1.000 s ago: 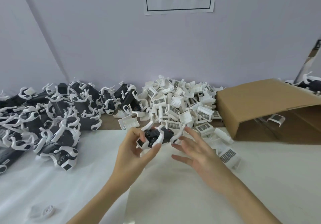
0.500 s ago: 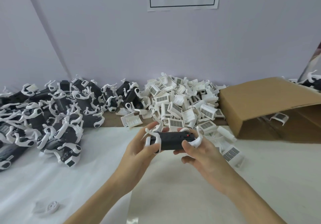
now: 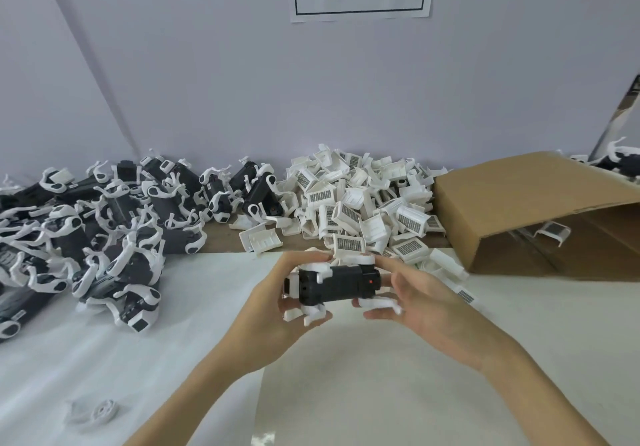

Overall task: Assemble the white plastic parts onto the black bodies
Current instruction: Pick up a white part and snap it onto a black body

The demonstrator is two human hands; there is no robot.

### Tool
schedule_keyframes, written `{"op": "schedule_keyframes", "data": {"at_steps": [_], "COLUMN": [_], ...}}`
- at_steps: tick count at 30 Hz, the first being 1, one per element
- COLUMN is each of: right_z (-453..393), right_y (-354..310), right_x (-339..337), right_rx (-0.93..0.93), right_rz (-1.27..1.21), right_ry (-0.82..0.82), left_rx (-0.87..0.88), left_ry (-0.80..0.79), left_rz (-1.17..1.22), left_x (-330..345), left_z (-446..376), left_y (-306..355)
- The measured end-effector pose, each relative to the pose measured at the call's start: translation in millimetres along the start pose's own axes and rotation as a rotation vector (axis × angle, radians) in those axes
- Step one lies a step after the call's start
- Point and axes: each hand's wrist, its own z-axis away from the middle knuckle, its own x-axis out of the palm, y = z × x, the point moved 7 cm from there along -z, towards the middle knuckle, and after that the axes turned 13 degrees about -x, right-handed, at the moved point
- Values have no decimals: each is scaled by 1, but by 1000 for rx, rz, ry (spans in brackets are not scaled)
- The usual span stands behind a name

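So the person's got one black body [image 3: 337, 283] held sideways between both hands, up off the desk [image 3: 398, 376], right in front of the parts heap. The left hand [image 3: 277, 310] is wrapped around its left end, fingers curled over the top and thumb underneath, which looks like the steadying grip. The right hand [image 3: 412, 293] is clamped on the right end with a finger stretched along the top edge, where a white piece sits, so my guess is it's pressing a white part home while the other hand braces. Holding it in the air makes sense since white arms stick out underneath and would get in the way on the surface. The layout is pretty handy too: the pile of loose white plastic parts [image 3: 363, 203] sits just behind the hands within easy reach, the heap of black units with white bits on them [image 3: 104, 224] is off to the left, and a cardboard box [image 3: 519, 203] lies tipped on its side at the right with a white part just inside. Can't tell if the piece has actually clicked in yet.
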Motion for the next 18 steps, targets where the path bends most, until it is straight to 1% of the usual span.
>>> {"op": "schedule_keyframes", "data": {"at_steps": [3, 6, 9, 11, 14, 16, 18], "right_z": [0, -2, -2, -2, -3, -3, -2], "right_y": [4, 9, 12, 11, 11, 12, 10], "right_x": [0, -4, -3, -1, -1, -3, -6], "right_rx": [-13, -52, -93, -103, -102, -98, -94], "right_rz": [-50, 3, 39, 56, 52, 39, 42], "right_ry": [21, 160, 196, 195, 240, 275, 324], "left_rx": [135, 293, 323, 208, -98, -232, -330], "left_ry": [42, 119, 145, 147, 117, 14, -137], "left_rz": [-122, -333, -383, -316, -111, 77, 312], "left_x": [0, 0, -1, -2, -3, 0, 6], "left_z": [2, 3, 4, 1, -6, -8, -6], "left_y": [7, 13, 10, 0, -19, -27, -28]}}
